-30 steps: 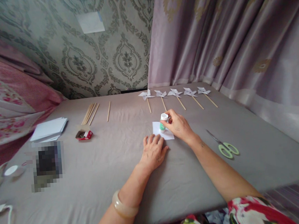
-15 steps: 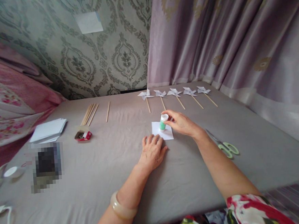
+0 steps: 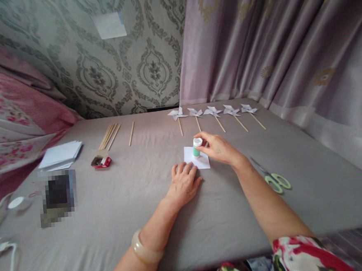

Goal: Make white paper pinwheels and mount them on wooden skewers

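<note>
A small square of white paper [image 3: 203, 163] lies on the grey cloth in front of me. My right hand [image 3: 216, 148] grips a glue stick [image 3: 196, 150] with a white top and a green label, its lower end down on the paper. My left hand [image 3: 184, 182] lies flat with fingers spread, the fingertips at the paper's near left edge. Beyond the hands, several white paper pinwheels [image 3: 213, 111] on wooden sticks lie in a row.
Green-handled scissors [image 3: 273, 179] lie right of my right forearm. On the left are several wooden sticks [image 3: 109, 136], a small red box [image 3: 101, 161] of small metallic pieces, a paper stack [image 3: 61, 154], a white round lid [image 3: 17, 203] and a white cable [image 3: 12, 263].
The glue stick and my right hand have shifted very slightly left over the paper. My left hand stays in place. The whole view has tilted a little.
</note>
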Tool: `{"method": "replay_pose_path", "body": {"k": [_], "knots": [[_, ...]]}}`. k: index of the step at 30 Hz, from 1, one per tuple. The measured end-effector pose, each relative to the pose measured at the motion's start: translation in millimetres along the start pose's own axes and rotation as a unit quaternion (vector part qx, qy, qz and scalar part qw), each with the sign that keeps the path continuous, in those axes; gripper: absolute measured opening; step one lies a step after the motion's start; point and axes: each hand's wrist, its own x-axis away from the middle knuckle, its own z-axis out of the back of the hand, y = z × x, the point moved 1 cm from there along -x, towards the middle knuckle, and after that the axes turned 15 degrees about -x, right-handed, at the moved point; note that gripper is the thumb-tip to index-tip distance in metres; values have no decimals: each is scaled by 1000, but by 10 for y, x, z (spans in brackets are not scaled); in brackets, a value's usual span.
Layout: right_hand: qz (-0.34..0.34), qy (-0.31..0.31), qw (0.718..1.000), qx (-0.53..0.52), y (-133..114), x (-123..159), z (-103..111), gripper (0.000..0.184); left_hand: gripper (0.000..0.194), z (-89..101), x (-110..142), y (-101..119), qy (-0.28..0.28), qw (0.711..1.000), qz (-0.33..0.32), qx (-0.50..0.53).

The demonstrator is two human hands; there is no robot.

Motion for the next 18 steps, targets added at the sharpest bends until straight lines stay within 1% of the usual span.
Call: {"method": "replay_pose_path", "body": {"k": [3, 9, 12, 14, 18], "knots": [[-10, -10, 1000, -13, 32, -4, 16, 30, 36, -8, 2, -3, 2, 1000, 2, 1], [-64, 50, 995, 52, -7, -3, 40, 25, 36, -25, 10, -6, 3, 1000, 1, -1], [-74, 69, 992, 80, -36, -5, 46, 24, 36, -32, 10, -7, 5, 1000, 0, 2], [-63, 57, 994, 73, -30, -5, 50, 24, 36, -35, 8, -8, 8, 1000, 1, 3], [-33, 9, 999, 8, 21, -1, 57, 29, 36, -32, 3, -8, 10, 1000, 1, 3]]}}
